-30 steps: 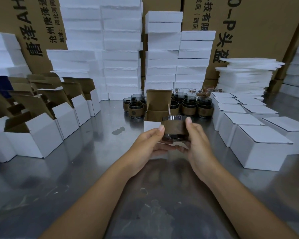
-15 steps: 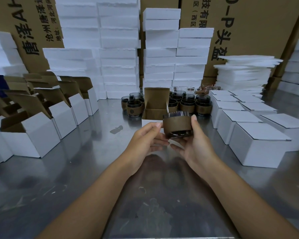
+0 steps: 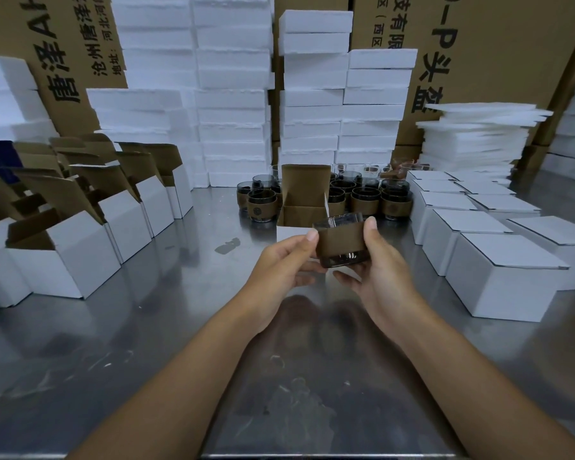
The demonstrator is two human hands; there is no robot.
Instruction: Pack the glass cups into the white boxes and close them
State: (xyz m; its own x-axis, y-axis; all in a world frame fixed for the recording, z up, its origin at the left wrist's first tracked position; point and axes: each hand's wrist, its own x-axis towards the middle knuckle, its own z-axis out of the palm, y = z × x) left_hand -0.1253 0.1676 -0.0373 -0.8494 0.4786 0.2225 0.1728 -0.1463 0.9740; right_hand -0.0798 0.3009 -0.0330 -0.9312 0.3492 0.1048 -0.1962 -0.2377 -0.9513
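A glass cup (image 3: pixel 341 242) with a brown sleeve is held upright above the steel table, just in front of an open white box (image 3: pixel 304 202) whose lid stands up. My right hand (image 3: pixel 380 265) grips the cup from the right and from below. My left hand (image 3: pixel 284 263) pinches its left side with thumb and fingers. Behind the open box stand several more sleeved glass cups (image 3: pixel 365 199), left and right of it.
Several open white boxes (image 3: pixel 63 257) line the left side of the steel table (image 3: pixel 146 343). Closed white boxes (image 3: pixel 505 273) are grouped on the right. White foam blocks (image 3: pixel 233 94), foam sheets (image 3: pixel 478 137) and brown cartons (image 3: pixel 512 44) stand at the back.
The cup has been lifted slightly and moved a little to the right, nearer the open box. Both hands have kept hold of it.
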